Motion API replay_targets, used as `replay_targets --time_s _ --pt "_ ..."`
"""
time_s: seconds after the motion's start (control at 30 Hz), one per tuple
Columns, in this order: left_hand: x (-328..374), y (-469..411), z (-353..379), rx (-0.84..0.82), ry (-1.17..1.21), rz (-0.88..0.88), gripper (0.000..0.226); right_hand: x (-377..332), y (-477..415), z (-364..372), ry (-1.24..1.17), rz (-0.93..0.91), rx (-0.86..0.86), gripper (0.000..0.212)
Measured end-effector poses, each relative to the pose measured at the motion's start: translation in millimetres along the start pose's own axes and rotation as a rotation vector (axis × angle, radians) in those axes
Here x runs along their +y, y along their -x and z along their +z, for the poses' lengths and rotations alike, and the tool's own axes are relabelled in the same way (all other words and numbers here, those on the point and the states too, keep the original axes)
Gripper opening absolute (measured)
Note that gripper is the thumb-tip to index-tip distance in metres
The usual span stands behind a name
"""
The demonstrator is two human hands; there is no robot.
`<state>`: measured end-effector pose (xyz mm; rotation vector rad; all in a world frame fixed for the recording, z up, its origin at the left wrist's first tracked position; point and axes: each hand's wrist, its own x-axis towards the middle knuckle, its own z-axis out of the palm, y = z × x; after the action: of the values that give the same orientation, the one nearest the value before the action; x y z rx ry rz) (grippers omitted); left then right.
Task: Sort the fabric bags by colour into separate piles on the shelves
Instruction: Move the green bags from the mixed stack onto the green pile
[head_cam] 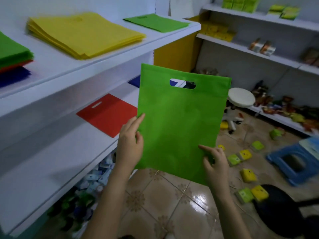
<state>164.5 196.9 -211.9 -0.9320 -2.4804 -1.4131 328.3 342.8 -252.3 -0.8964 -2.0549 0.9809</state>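
Note:
I hold a flat green fabric bag [181, 121] upright in the air in front of the shelves. My left hand [130, 144] pinches its lower left edge and my right hand [214, 163] pinches its lower right corner. On the upper shelf [107, 56] lie a thick yellow pile [82, 33], a single green bag [157, 22] to the right, and at the far left a mixed stack [12, 61] of green, red and blue bags. The middle shelf carries a red bag [107, 114] and a blue bag [135, 81], partly hidden behind the held bag.
The lowest shelf [82, 195] is crowded with small packets. Yellow and green packets [245, 159] lie scattered on the tiled floor. A white stool [240, 97], a blue plastic stool [293, 163] and stocked white shelves [259, 49] stand to the right.

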Motion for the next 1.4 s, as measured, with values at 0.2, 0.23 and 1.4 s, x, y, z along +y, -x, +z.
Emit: replay_targets --time_s 0.2,0.23,1.4 --pt "37.1 9.3 63.6 -0.004 0.116 -0.053 0.048 31.0 -15.0 -41.8 -0.01 0.055 0.019 0.039" --pt "40.7 7.3 73.0 -0.01 0.123 -0.052 0.047 34.8 -18.8 -46.3 -0.011 0.063 0.026 0.039" --pt "52.3 -283.5 274.1 0.033 0.228 0.118 0.041 104.7 -379.7 -38.8 -0.007 0.044 0.207 0.039"
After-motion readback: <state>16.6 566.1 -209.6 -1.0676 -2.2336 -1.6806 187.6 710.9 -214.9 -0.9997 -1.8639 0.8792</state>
